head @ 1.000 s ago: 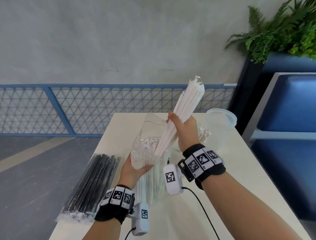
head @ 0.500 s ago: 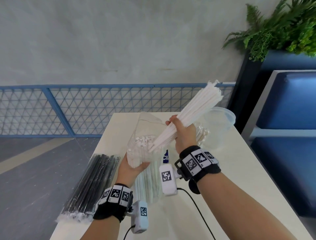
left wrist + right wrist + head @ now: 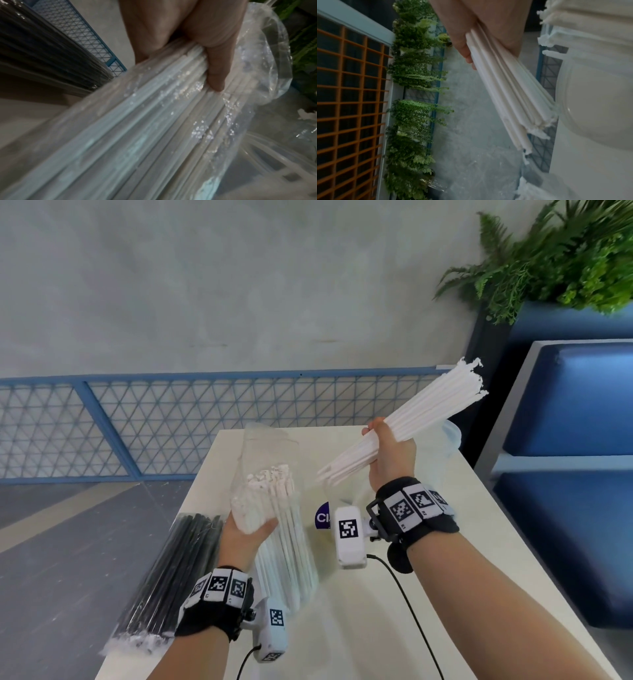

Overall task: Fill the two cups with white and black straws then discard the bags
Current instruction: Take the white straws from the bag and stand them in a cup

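Two hands are busy over the pale counter (image 3: 445,542), and we see each one holding white straws. Our right hand (image 3: 392,453) is raised above the far side of the counter, its fingers (image 3: 462,44) clenched around a loose bunch of white straws (image 3: 411,426) — the bunch tilts up and to the right, its frayed wrapper ends high in the air and its lower ends pointing down toward the middle of the counter. Our left hand (image 3: 246,537) grips the clear bag of white straws (image 3: 284,542) from the side, thumb (image 3: 216,70) pressed across the plastic; the bag stands tilted with its open mouth upward and its lower end on the counter, and many straws remain inside. A clear cup (image 3: 448,440) stands at the far right of the counter, partly hidden behind the raised bunch and the right hand; we see a second clear cup (image 3: 346,494) only dimly below that hand, so we cannot tell how it sits. The sealed bag of black straws (image 3: 171,583) lies flat along the counter's left edge, just beside the left wrist. A green fern (image 3: 548,258) grows above a blue seat (image 3: 565,412) on the right.
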Motion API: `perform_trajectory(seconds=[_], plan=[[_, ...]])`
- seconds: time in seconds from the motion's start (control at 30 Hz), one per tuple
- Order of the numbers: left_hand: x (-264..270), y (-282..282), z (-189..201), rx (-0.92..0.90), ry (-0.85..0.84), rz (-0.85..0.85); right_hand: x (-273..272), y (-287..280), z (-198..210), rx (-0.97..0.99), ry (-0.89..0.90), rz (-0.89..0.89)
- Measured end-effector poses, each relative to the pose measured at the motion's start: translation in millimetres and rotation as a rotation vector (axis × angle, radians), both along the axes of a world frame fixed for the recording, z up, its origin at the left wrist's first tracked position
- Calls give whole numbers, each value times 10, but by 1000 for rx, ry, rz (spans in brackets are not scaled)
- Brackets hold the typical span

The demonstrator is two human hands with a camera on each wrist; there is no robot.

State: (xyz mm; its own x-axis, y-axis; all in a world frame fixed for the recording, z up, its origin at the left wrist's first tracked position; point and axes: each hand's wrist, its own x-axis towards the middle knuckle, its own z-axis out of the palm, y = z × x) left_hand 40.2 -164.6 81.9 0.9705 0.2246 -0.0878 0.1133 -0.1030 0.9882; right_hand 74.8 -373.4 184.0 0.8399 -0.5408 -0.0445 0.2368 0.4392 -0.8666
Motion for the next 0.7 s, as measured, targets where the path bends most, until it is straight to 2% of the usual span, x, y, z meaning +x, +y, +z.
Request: perform_trajectory(seconds=[0.17, 0.33, 0.5, 0.6, 0.7], plan=[[-15, -49, -27, -27, -3, -28, 15, -58, 9, -302, -4, -102], [-5, -58, -55, -7, -12, -64, 58, -30, -177, -525, 56, -61], [-38, -77, -30, -25, -17, -68, 74, -43, -274, -620, 79, -68], [-48, -91, -25, -25, -17, -62, 70, -76, -292, -629, 0, -74], [-57, -98, -17, -24, -19, -68, 47, -146, -341, -775, 37, -98]])
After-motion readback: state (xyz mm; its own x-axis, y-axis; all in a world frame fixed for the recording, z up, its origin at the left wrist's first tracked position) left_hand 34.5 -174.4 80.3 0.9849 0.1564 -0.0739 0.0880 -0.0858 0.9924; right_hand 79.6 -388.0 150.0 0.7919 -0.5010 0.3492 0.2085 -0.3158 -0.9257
